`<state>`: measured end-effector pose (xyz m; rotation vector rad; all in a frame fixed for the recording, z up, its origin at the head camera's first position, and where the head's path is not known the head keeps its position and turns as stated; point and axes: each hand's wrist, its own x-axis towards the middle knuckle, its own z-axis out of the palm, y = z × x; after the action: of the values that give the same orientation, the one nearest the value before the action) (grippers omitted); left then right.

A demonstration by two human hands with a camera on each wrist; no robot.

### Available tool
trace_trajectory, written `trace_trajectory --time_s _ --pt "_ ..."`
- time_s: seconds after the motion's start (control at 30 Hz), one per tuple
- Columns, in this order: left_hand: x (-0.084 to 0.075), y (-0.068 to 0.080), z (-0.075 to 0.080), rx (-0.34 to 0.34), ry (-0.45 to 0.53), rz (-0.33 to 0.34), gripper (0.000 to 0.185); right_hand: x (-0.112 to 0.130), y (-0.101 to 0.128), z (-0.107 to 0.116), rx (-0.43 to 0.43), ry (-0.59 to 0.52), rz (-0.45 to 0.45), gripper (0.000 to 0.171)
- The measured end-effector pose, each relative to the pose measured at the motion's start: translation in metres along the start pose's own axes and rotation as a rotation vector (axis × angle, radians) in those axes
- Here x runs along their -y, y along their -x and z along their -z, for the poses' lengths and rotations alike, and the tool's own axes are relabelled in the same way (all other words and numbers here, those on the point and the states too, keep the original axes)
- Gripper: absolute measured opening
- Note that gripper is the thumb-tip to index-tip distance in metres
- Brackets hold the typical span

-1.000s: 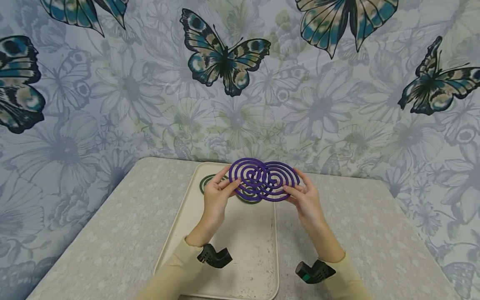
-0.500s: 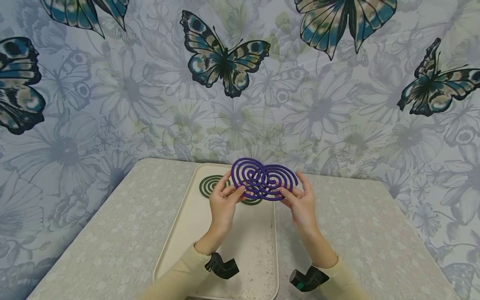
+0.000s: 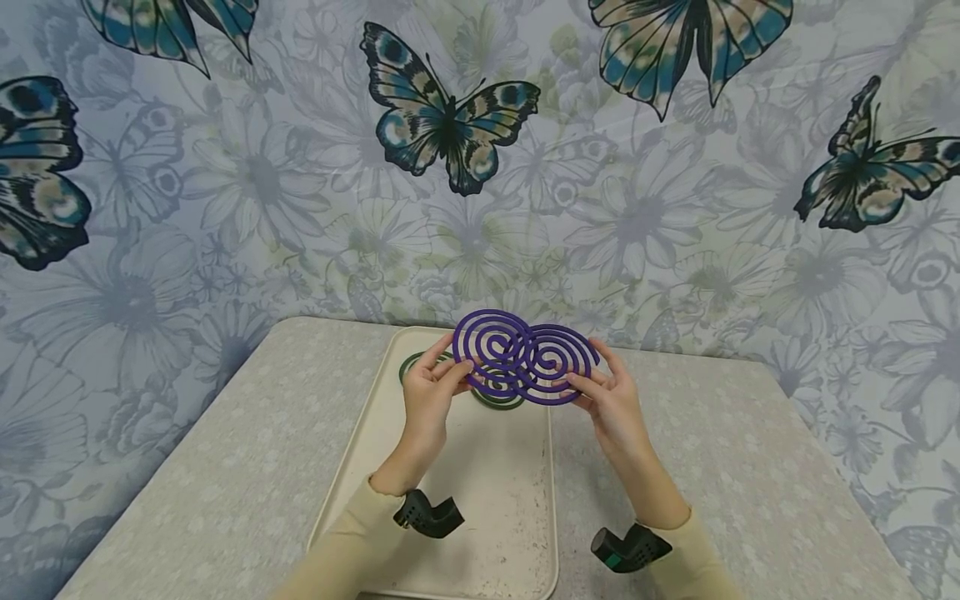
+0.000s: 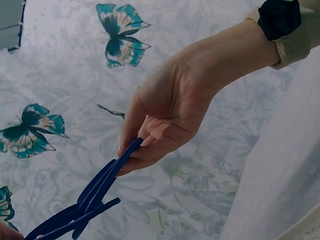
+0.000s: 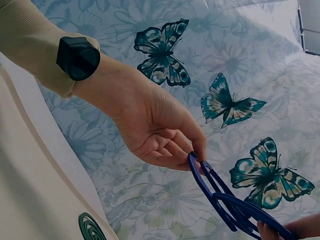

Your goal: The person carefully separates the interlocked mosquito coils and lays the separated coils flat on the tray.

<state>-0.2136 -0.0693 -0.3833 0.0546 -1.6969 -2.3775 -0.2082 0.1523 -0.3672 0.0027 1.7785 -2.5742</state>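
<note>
Two purple mosquito coils, a left one [image 3: 497, 344] and a right one [image 3: 550, 361], are held up above the tray, their rings overlapping or interlaced in the middle. My left hand [image 3: 426, 412] pinches the outer edge of the left coil between thumb and fingers. On the other side, my right hand [image 3: 618, 408] grips the right coil's rim, thumb in front. From the left wrist view the coils [image 4: 100, 185] appear edge-on and spread apart at an angle. The right wrist view shows the right hand [image 5: 155, 120] holding a coil edge at its fingertips.
A cream tray [image 3: 480, 500] lies on the grey patterned table [image 3: 720, 450]. Green coils lie at its far end: one [image 3: 408, 364] partly behind the left hand, another [image 3: 497, 406] behind the purple coils. A butterfly-print backdrop [image 3: 300, 167] rises behind the table.
Both hands came closer together, then drew apart again, and the purple coils tilted and spread with them. The left hand again partly covers the green coil on the left.
</note>
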Motion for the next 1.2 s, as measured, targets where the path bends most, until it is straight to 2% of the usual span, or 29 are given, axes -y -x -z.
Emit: trace_trajectory --time_s 0.13,0.23,0.47,0.73,0.9,1.03,1.2 --pt "0.005 0.002 -0.004 0.024 -0.002 0.015 0.057 -0.001 0.001 0.0 -0.006 -0.04 0.014 0.069" --pt "0.01 0.006 -0.008 0.023 0.0 -0.002 0.063 -0.003 0.001 -0.001 -0.014 -0.061 0.026 0.069" --pt "0.011 0.011 -0.011 -0.027 0.042 -0.076 0.062 -0.013 0.002 -0.005 -0.023 0.015 0.034 0.075" --pt "0.003 0.006 -0.004 -0.009 0.027 -0.038 0.059 -0.008 0.002 -0.005 -0.034 0.001 -0.001 0.073" --pt "-0.004 -0.001 0.002 0.019 0.036 -0.023 0.054 0.002 0.0 -0.001 0.004 0.023 -0.01 0.073" --pt "-0.003 -0.003 0.003 0.033 0.036 0.0 0.057 0.004 0.001 0.0 0.028 0.004 -0.002 0.074" --pt "0.002 -0.001 0.0 0.057 0.025 0.014 0.065 -0.001 0.003 -0.001 -0.012 -0.019 0.029 0.074"
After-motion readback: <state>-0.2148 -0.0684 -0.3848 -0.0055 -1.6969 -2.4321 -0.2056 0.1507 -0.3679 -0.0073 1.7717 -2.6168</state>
